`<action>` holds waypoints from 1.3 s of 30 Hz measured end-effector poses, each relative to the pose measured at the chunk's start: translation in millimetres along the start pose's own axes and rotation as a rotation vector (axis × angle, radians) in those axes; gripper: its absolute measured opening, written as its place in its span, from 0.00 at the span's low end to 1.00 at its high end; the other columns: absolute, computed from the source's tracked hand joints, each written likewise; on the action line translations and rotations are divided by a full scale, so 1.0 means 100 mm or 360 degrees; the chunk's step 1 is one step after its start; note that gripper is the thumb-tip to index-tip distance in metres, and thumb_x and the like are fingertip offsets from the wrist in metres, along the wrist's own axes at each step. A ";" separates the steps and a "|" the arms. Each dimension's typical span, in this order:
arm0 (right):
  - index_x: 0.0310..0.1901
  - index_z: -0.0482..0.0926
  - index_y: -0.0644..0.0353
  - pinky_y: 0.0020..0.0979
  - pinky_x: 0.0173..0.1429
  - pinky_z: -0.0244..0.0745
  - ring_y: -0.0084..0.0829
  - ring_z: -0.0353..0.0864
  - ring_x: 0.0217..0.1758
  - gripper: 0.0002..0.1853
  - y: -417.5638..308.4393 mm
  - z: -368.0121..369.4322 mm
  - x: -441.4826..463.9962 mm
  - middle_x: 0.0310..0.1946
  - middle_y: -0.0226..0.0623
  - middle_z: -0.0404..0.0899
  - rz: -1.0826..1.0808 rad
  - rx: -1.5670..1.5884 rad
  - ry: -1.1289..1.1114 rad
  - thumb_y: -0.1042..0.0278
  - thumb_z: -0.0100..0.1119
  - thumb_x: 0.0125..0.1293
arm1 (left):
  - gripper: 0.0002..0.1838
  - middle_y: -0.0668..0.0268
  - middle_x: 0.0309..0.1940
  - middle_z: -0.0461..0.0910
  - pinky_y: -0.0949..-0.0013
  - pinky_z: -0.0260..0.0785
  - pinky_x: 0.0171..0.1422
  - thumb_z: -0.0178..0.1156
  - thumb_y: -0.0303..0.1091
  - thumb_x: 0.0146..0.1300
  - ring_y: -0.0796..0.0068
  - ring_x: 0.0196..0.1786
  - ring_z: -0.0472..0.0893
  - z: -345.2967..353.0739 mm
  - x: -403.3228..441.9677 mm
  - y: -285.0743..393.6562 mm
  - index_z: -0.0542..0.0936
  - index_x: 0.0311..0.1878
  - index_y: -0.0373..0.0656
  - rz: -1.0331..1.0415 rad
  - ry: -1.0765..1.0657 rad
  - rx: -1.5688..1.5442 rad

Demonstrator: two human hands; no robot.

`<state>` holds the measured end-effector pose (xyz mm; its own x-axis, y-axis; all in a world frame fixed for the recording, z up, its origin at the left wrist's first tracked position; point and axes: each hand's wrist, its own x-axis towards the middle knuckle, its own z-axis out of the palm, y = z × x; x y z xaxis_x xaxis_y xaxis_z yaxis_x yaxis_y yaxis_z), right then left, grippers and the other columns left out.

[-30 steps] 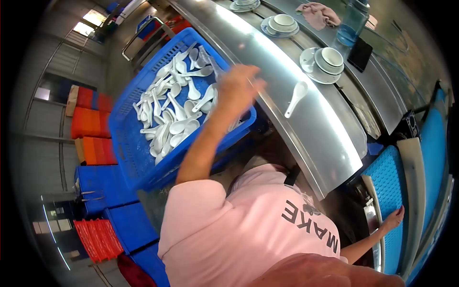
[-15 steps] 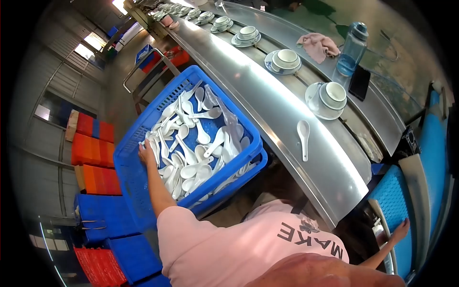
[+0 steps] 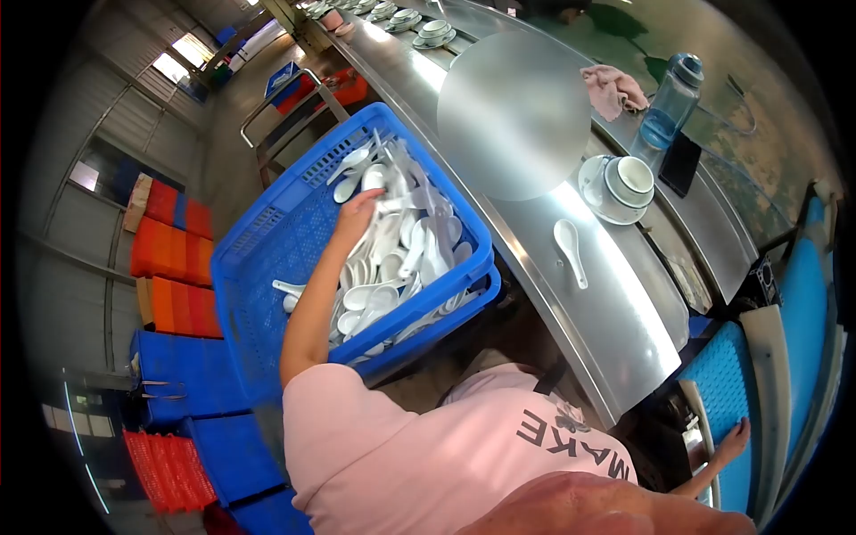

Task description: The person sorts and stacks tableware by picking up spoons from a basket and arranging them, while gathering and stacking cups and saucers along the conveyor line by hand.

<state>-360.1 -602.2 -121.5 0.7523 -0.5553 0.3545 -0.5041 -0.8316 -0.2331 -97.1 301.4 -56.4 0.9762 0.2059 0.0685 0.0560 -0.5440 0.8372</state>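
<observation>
My left hand reaches into a blue plastic basket, against a heap of white ceramic soup spoons. Its fingers are partly hidden among the spoons, and those beside it are smeared by motion. A few spoons lie apart at the basket's left side, next to my forearm. A clear plastic bag lies along the basket's right wall. Far to the right, my right hand rests with fingers stretched on a blue textured surface. One single spoon lies on the metal counter.
Bowls stacked on plates stand along the line, with more further back. A pink cloth, a water bottle and a phone lie beyond. A round blurred patch hides part of the counter. Blue crates stand left.
My left hand has moved right and away from me, from the basket's left side into the heap. Many spoons have shifted right, baring the basket's floor on the left. My right hand stays nearly where it was.
</observation>
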 end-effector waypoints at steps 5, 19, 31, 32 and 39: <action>0.49 0.74 0.63 0.31 0.52 0.68 0.38 0.76 0.47 0.14 -0.05 0.02 0.00 0.45 0.43 0.76 -0.0013 0.0049 -0.0006 0.69 0.45 0.65 | 0.15 0.68 0.42 0.79 0.76 0.64 0.51 0.48 0.38 0.64 0.80 0.44 0.74 -0.02 -0.52 0.76 0.78 0.48 0.41 -0.0133 -0.0211 -0.0025; 0.49 0.74 0.62 0.30 0.47 0.70 0.36 0.77 0.44 0.15 -0.21 0.00 -0.07 0.44 0.42 0.77 -0.0032 0.0187 0.0049 0.66 0.44 0.66 | 0.31 0.63 0.51 0.71 0.52 0.65 0.48 0.49 0.60 0.58 0.65 0.51 0.71 -0.56 -1.90 0.37 0.67 0.56 0.46 -0.1170 0.0265 -0.0252; 0.46 0.76 0.62 0.33 0.52 0.69 0.39 0.77 0.47 0.13 -0.26 0.09 -0.07 0.43 0.44 0.78 0.0092 0.0405 0.0123 0.71 0.48 0.60 | 0.37 0.50 0.58 0.64 0.65 0.54 0.65 0.63 0.43 0.51 0.59 0.61 0.64 0.83 -0.39 1.07 0.61 0.61 0.33 0.0043 -0.0076 0.0489; 0.45 0.77 0.61 0.34 0.52 0.69 0.41 0.76 0.46 0.13 -0.39 0.02 -0.07 0.43 0.45 0.77 0.0155 0.0348 0.0145 0.71 0.48 0.59 | 0.35 0.51 0.57 0.66 0.65 0.55 0.64 0.64 0.38 0.49 0.59 0.59 0.66 0.93 -0.41 1.19 0.64 0.59 0.33 0.0008 -0.0019 0.0662; 0.35 0.78 0.60 0.37 0.44 0.73 0.45 0.77 0.39 0.09 -0.71 -0.19 -0.06 0.35 0.45 0.78 0.0203 0.0267 0.0481 0.73 0.48 0.55 | 0.29 0.51 0.43 0.76 0.61 0.67 0.50 0.60 0.45 0.53 0.57 0.43 0.76 0.78 -0.43 1.10 0.70 0.53 0.34 0.0272 0.0017 0.1125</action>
<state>-336.6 -539.5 -90.0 0.5161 -0.6494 0.5585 -0.4901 -0.7587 -0.4292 -116.3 168.9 -9.3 0.9815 0.0769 0.1751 0.0285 -0.9642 0.2638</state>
